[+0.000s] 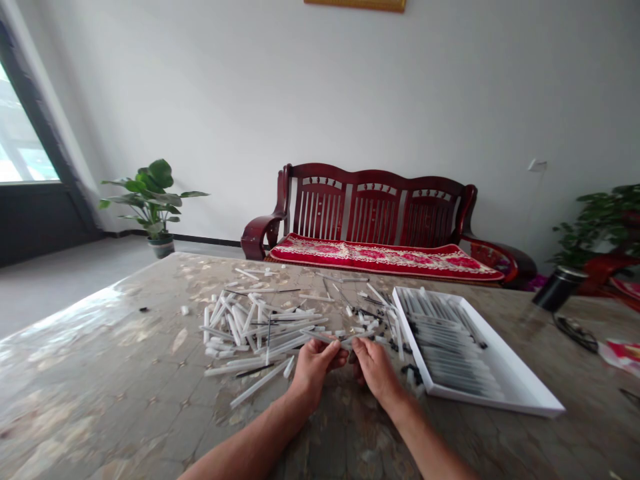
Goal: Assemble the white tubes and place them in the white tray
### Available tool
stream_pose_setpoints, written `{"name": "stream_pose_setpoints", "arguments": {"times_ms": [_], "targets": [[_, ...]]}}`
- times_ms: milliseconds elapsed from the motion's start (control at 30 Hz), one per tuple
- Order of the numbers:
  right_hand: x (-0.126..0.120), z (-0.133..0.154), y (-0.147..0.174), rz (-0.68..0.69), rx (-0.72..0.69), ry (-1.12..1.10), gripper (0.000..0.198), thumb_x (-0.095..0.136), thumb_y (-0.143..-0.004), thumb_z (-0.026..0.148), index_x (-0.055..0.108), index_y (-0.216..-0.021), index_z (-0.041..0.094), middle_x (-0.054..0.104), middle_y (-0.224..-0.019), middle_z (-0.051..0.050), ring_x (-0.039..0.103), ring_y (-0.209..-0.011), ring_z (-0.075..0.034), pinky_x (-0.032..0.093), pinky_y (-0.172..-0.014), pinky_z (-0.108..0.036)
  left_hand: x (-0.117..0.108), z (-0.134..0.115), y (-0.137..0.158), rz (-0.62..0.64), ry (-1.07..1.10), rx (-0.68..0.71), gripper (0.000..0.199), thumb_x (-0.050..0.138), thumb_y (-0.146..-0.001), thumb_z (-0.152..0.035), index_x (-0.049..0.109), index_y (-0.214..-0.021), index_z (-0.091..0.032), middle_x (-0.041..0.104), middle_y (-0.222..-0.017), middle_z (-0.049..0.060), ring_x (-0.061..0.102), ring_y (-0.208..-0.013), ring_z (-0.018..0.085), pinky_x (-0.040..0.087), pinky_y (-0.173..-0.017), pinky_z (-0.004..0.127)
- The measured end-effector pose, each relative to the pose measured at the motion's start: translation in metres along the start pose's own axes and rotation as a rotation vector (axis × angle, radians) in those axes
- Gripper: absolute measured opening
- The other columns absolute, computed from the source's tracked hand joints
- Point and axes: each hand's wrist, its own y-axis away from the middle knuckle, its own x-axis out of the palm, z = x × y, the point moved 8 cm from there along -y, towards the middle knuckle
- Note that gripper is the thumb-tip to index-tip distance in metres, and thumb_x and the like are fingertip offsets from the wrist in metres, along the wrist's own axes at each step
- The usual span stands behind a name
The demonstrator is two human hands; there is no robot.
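My left hand (319, 368) is closed, with a translucent white plastic tube (316, 335) pinched between thumb and fingers. The tube looks like a pen barrel and points up to the left. Close beside it, my right hand (374, 368) is also closed, fingertips near the tube's end. Whatever small piece it pinches is mostly hidden by the fingers. Beyond the left hand lies a loose pile of similar tubes and short pale pieces (245, 320), with thin black rods (254, 371) among them. Small black pieces (373, 313) and short white ones are scattered past the right hand.
A white shallow tray (520, 387) on the right holds rows of pen-like tubes (455, 353). Farther right stand a black cylinder (559, 288) and a coiled dark cable (575, 333). Behind the patterned table (150, 400) is a red wooden bench (375, 207); a potted plant (155, 200) stands left.
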Motion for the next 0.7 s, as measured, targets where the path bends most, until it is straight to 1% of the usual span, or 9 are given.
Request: {"name": "stream_pose_setpoints", "arguments": {"times_ms": [133,200,300,367,467,533,567,633,700], "targets": [[-0.003,0.012,0.003,-0.044,-0.134,0.086,0.044,0.039,-0.093,0.059,0.051,-0.071,0.024,0.06,-0.06,0.0,0.059,-0.058,-0.015,0.041,-0.053,-0.023,-0.001,0.001,-0.002,0.006,-0.006,0.006,0.048,0.093,-0.046,-0.046,0.069,-0.074,-0.014,0.071,-0.063,0.002,0.067,-0.059,0.014,0.055,-0.061,0.023],[0.0,0.005,0.003,-0.04,-0.057,0.035,0.047,0.036,-0.093,0.061,0.05,-0.068,0.024,0.058,-0.055,0.001,0.056,-0.05,-0.014,0.038,-0.046,-0.023,0.0,-0.001,-0.002,0.018,-0.034,0.027,0.049,0.092,-0.046,-0.046,0.068,-0.074,-0.014,0.07,-0.062,0.001,0.067,-0.059,0.014,0.055,-0.06,0.024],[0.013,-0.01,0.005,0.051,0.145,-0.119,0.056,0.026,-0.094,0.067,0.051,-0.066,0.025,0.054,-0.046,0.001,0.049,-0.036,-0.014,0.031,-0.036,-0.023,0.005,-0.005,-0.001,0.051,-0.074,0.065,0.049,0.092,-0.048,-0.046,0.065,-0.074,-0.014,0.068,-0.061,0.0,0.066,-0.057,0.014,0.055,-0.058,0.025],[0.013,-0.009,0.005,0.114,0.171,-0.143,0.062,0.02,-0.095,0.068,0.056,-0.069,0.024,0.057,-0.046,0.0,0.052,-0.036,-0.016,0.03,-0.035,-0.024,0.006,-0.007,-0.001,0.062,-0.08,0.068,0.048,0.091,-0.05,-0.046,0.064,-0.075,-0.015,0.068,-0.062,0.0,0.066,-0.059,0.015,0.054,-0.058,0.025],[-0.016,0.01,0.002,0.109,-0.005,0.043,0.056,0.025,-0.099,0.056,0.067,-0.084,0.023,0.068,-0.061,-0.003,0.061,-0.049,-0.017,0.04,-0.046,-0.025,0.003,-0.01,-0.001,0.041,-0.076,0.075,0.046,0.086,-0.057,-0.05,0.062,-0.079,-0.017,0.07,-0.071,0.001,0.068,-0.068,0.017,0.056,-0.065,0.027],[-0.05,0.023,0.003,0.022,-0.153,0.305,0.032,0.046,-0.095,0.042,0.071,-0.088,0.024,0.073,-0.078,-0.003,0.067,-0.071,-0.018,0.045,-0.063,-0.027,0.001,-0.012,-0.001,0.034,-0.103,0.097,0.044,0.081,-0.063,-0.054,0.061,-0.08,-0.018,0.072,-0.078,0.003,0.069,-0.073,0.017,0.056,-0.071,0.029],[-0.068,0.026,0.005,-0.027,-0.192,0.436,0.021,0.055,-0.09,0.034,0.073,-0.084,0.025,0.074,-0.085,-0.002,0.067,-0.08,-0.019,0.045,-0.07,-0.027,0.001,-0.013,-0.002,0.04,-0.135,0.108,0.043,0.077,-0.067,-0.055,0.06,-0.081,-0.019,0.072,-0.08,0.003,0.068,-0.075,0.017,0.056,-0.072,0.03],[-0.094,0.026,0.013,-0.03,-0.226,0.631,0.016,0.061,-0.082,0.022,0.075,-0.079,0.027,0.073,-0.091,-0.001,0.064,-0.09,-0.02,0.042,-0.077,-0.028,0.001,-0.015,-0.002,0.061,-0.226,0.141,0.039,0.07,-0.074,-0.057,0.059,-0.08,-0.02,0.07,-0.077,0.002,0.066,-0.073,0.017,0.056,-0.07,0.03],[-0.112,0.019,0.021,-0.002,-0.202,0.773,0.021,0.061,-0.076,0.014,0.076,-0.074,0.028,0.072,-0.088,0.0,0.061,-0.09,-0.021,0.039,-0.076,-0.029,0.001,-0.019,-0.002,0.078,-0.345,0.207,0.035,0.062,-0.081,-0.056,0.059,-0.08,-0.021,0.065,-0.069,0.0,0.062,-0.067,0.017,0.053,-0.066,0.029]]}}
